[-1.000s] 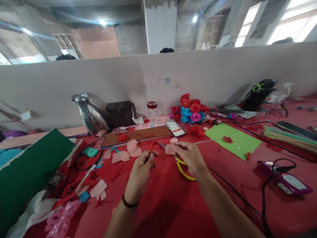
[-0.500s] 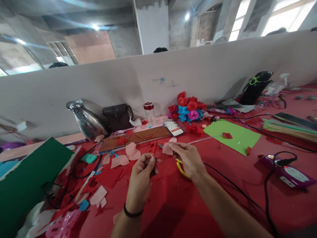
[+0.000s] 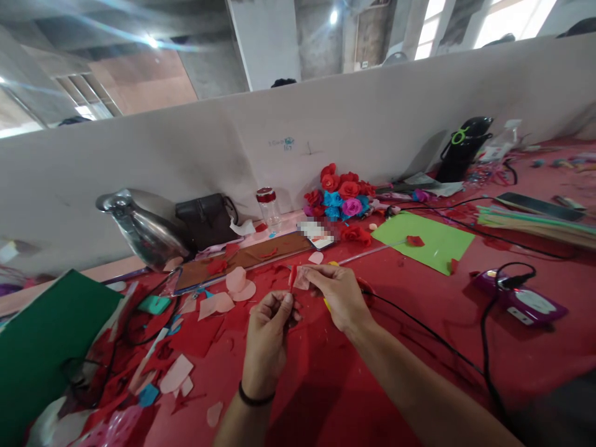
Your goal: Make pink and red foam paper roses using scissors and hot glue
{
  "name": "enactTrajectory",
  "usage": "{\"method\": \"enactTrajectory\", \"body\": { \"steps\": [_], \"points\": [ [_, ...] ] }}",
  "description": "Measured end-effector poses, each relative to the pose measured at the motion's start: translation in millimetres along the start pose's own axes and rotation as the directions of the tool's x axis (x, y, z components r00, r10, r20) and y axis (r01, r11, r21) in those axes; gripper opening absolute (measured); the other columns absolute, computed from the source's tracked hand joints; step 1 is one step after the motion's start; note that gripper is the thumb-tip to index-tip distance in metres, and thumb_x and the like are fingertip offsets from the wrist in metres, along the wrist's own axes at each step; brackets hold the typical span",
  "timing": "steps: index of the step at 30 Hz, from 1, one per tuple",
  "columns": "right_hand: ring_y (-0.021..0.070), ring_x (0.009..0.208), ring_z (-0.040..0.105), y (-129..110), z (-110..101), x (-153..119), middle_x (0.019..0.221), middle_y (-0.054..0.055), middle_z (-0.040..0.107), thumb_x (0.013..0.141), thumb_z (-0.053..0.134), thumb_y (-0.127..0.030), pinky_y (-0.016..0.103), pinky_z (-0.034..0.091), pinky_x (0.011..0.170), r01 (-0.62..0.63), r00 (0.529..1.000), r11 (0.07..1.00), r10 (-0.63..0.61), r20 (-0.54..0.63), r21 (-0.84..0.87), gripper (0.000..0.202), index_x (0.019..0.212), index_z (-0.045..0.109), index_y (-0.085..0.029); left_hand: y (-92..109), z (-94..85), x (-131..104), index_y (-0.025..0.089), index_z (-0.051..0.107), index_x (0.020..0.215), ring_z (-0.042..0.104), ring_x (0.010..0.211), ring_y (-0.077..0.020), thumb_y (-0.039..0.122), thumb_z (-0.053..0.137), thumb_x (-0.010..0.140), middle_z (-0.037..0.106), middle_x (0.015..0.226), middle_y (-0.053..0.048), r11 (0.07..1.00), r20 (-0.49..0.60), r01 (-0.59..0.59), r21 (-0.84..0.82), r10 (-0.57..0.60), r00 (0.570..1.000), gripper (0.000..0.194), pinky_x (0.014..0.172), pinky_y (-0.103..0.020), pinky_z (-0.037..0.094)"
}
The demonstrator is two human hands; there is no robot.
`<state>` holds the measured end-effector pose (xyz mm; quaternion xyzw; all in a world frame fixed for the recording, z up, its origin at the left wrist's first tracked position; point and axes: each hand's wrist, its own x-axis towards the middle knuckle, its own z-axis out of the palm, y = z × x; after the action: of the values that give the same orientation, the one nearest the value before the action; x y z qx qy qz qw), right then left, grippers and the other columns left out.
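My left hand (image 3: 272,323), a dark band on its wrist, pinches the lower end of a thin red rolled piece (image 3: 293,278) that stands upright. My right hand (image 3: 338,292) holds a small pale pink paper piece (image 3: 302,279) between thumb and fingers, its left edge at the red roll. Yellow-handled scissors (image 3: 328,304) lie partly hidden behind my right hand. Pale pink petal pieces (image 3: 216,304) rest on the red table (image 3: 335,397) left of my hands. A phone (image 3: 317,234) lies beyond them.
Red, blue and pink paper flowers (image 3: 344,192) lie at the back. Left are a silver jug (image 3: 139,226), black bag (image 3: 207,217) and green board (image 3: 56,347). Right are a green sheet (image 3: 433,248), purple power strip (image 3: 521,298) with black cables, and a black bottle (image 3: 463,149).
My right hand has brought the pink piece leftward against the red roll; a gap was between them before. The whole view has shifted, so the table items appear further left.
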<state>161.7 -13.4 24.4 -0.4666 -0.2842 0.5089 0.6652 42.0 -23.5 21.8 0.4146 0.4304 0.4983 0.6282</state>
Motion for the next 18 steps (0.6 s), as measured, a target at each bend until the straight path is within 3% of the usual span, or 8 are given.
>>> {"method": "enactTrajectory", "body": {
  "steps": [18],
  "points": [
    [0.0120, 0.054, 0.057, -8.0, 6.2, -6.7, 0.057, 0.001, 0.066, 0.056, 0.071, -0.034, 0.023, 0.045, 0.050, -0.044, 0.999, 0.998, 0.045, -0.018, 0.037, 0.019, 0.065, 0.071, -0.017, -4.8, 0.9, 3.6, 0.014, 0.060, 0.068, 0.053, 0.051, -0.0069, 0.032, 0.075, 0.061, 0.060, 0.060, 0.001, 1.000, -0.004, -0.030, -0.008, 0.030, 1.000, 0.025, 0.053, -0.019, 0.041]
  ]
}}
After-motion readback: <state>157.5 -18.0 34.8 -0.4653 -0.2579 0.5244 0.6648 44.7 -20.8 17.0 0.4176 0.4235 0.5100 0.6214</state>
